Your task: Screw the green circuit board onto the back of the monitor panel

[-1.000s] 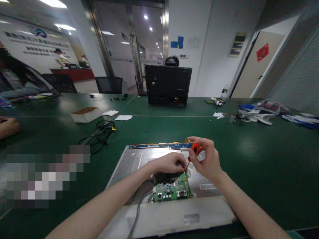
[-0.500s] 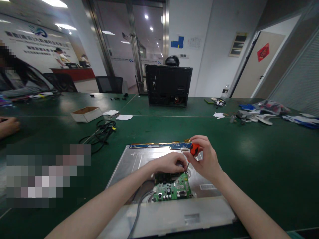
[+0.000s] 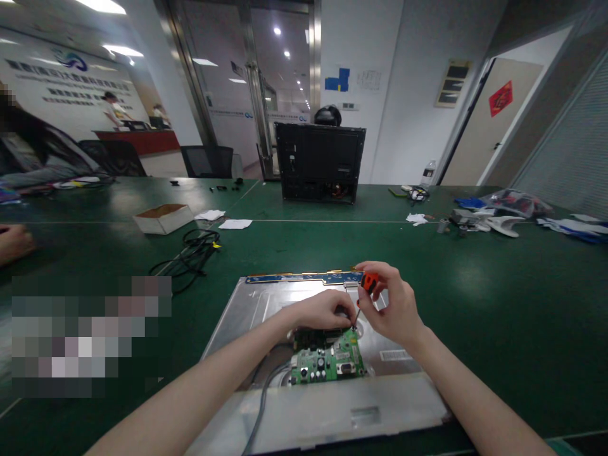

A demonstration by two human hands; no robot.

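Observation:
A silver metal display panel [image 3: 251, 310] lies face down on the green table [image 3: 498, 304] in front of me. On it sits a small green circuit board [image 3: 327, 364], with a grey cable [image 3: 260, 405] running toward me. My right hand [image 3: 392, 304] grips a small screwdriver with an orange and black handle [image 3: 368, 280], its tip down at the board's far right corner. My left hand [image 3: 323, 310] rests on the far edge of the board, fingertips pinched right beside the screwdriver tip. A blue strip board [image 3: 304, 277] runs along the panel's far edge.
A black monitor housing [image 3: 320, 161] stands upright at the back. A small cardboard box [image 3: 163, 218], white papers [image 3: 235, 223] and coiled black cables [image 3: 194, 250] lie left of centre. Loose parts and bags [image 3: 503, 212] sit at the right. Another person's hand [image 3: 14, 240] rests at the left edge.
My right hand's fingers have shifted around the screwdriver handle, which has rotated slightly. My left hand and the board stay in place.

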